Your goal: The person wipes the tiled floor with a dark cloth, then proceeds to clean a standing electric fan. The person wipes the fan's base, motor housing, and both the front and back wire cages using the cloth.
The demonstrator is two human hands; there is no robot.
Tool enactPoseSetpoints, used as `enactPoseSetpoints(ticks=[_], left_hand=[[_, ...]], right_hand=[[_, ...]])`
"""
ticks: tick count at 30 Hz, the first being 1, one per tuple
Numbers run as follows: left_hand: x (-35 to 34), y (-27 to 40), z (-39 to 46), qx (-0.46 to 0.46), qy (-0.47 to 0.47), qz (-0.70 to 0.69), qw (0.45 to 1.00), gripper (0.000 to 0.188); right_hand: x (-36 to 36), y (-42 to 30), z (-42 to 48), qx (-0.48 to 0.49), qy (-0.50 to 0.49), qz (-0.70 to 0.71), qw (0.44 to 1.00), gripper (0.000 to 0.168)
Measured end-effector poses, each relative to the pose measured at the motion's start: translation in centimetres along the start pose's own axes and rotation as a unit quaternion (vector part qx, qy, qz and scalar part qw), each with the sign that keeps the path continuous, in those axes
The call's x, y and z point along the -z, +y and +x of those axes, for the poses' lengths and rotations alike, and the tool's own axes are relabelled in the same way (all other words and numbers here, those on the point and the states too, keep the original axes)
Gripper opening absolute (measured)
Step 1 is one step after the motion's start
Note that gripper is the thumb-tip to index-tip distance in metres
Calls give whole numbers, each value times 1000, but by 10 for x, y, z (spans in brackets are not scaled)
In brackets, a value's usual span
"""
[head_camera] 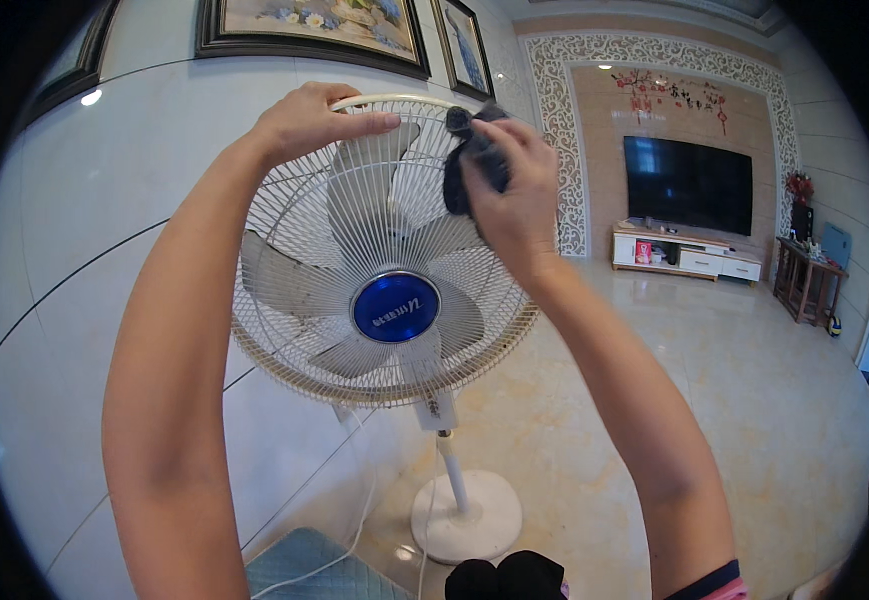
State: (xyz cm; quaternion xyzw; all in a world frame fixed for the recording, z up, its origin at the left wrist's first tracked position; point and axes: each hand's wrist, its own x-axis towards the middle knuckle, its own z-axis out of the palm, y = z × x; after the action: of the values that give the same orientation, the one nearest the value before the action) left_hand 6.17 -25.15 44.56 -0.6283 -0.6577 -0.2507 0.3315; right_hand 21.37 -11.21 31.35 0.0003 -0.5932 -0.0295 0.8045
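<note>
A white pedestal fan stands in front of me, its wire guard facing me with a blue hub badge at the centre. Dust and dark specks show on the grey blades behind the wires. My left hand grips the guard's top rim, thumb in front and fingers over the back. In my right hand is a bunched dark grey cloth, pressed against the guard's upper right. The cloth and fingers are slightly blurred. Below, a pole runs down to the round white base.
White cords hang beside the pole and cross a light blue mat. A tiled wall with framed pictures rises close on the left. Farther right are a television, a low white cabinet and a wooden side table.
</note>
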Motion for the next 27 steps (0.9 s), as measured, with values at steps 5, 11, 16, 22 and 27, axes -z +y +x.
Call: enactPoseSetpoints(ticks=[5, 11, 16, 22, 27], left_hand=[[0, -5, 0, 2, 11, -22, 1000, 75], [3, -11, -3, 12, 0, -26, 1000, 76], [-4, -5, 0, 27, 9, -8, 1000, 82], [-6, -8, -5, 20, 31, 7, 999, 84], [-5, -8, -3, 18, 20, 15, 1000, 82]], right_hand=[[-5, -17, -60, 104, -110, 105, 983, 31], [29, -23, -21, -269, -410, 296, 820, 17], [44, 3, -17, -246, -301, 193, 901, 20], [53, 1, -56, -219, -332, 108, 911, 19], [45, 30, -35, -199, 78, 109, 971, 34]])
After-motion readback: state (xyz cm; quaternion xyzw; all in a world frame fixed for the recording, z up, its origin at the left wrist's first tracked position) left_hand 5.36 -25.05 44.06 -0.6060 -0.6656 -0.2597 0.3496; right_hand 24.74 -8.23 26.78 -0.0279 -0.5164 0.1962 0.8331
